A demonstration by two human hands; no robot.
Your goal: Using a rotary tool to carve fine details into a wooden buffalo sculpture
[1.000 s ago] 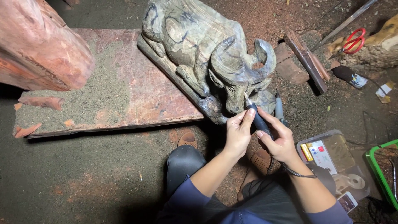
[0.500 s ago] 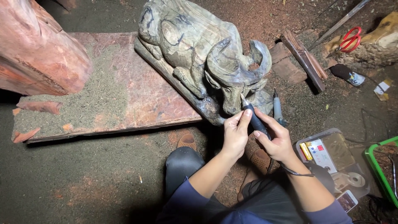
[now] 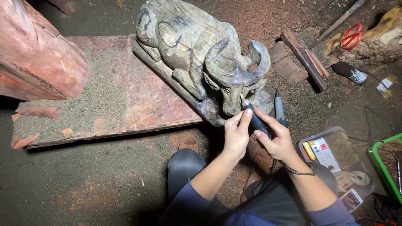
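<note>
Two hands: left hand (image 3: 235, 134) and right hand (image 3: 276, 140) pinch rotary tool (image 3: 255, 119) at buffalo carving (image 3: 201, 58) muzzle, board (image 3: 125, 96) edge adjacent; dusty floor (image 3: 83, 180) open leftward.

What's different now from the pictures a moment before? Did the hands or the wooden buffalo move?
Very little changed. The view shifted slightly, so the wooden buffalo sits a bit differently in the picture, but it still lies on the plank. The left hand and right hand keep their grip on the dark carving tool, its tip still at the buffalo's face. Nothing was picked up or let go. The red scissors stayed put.
</note>
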